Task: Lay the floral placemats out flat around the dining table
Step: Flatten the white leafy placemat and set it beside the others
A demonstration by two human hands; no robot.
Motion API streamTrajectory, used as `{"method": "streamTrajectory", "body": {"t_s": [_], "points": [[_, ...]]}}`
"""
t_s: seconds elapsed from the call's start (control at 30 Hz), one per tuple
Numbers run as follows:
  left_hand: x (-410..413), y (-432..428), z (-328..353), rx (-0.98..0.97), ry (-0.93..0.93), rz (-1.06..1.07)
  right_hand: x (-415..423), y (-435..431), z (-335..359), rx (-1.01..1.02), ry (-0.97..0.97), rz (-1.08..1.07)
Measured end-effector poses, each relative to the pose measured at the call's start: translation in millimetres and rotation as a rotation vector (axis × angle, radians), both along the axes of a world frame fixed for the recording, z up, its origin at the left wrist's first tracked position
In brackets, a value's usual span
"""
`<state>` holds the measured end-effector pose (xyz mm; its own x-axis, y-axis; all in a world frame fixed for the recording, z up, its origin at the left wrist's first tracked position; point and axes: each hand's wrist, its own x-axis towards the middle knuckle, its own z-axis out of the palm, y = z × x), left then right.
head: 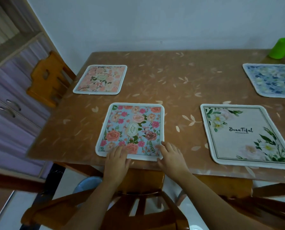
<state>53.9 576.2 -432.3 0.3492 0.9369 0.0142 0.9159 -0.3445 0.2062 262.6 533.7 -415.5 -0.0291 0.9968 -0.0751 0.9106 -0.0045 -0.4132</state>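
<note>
Behind the blue placemat [274,80] — a green cup [282,48] stands.

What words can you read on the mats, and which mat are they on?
"BeauTiful": on the cream placemat with white flowers; the tiny line under it is too small to read.
"GARDEN", probably, as the letters are blurred: in the oval on the blue placemat with pink roses.
Oval label on the peach placemat: too blurred to read.
Blue-and-white placemat and green cup: no text seen.
</note>
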Motion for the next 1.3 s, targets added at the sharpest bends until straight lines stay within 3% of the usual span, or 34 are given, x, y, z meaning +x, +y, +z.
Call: {"method": "streamTrajectory", "body": {"t_s": [0.5,0.73,0.93,1.3], "points": [[-51.4,50.3,-39.1,-0.010,0.001,-0.260,-46.8,31.9,-37.1,-0.085,-0.044,-0.028],[-68.7,69.3,-55.7,0.045,-0.187,-0.355,-47.6,33.3,-46.8,-0.069,-0.070,-0.005],[-76.0,66.5,-57.8,0.064,-0.326,-0.348,-52.9,30.7,-46.3,0.002,-0.010,-0.089],[-75.0,64.6,-46.3,-0.033,-0.330,-0.326,-60.3,26.7,-46.5,0.006,0.013,-0.154]]}}
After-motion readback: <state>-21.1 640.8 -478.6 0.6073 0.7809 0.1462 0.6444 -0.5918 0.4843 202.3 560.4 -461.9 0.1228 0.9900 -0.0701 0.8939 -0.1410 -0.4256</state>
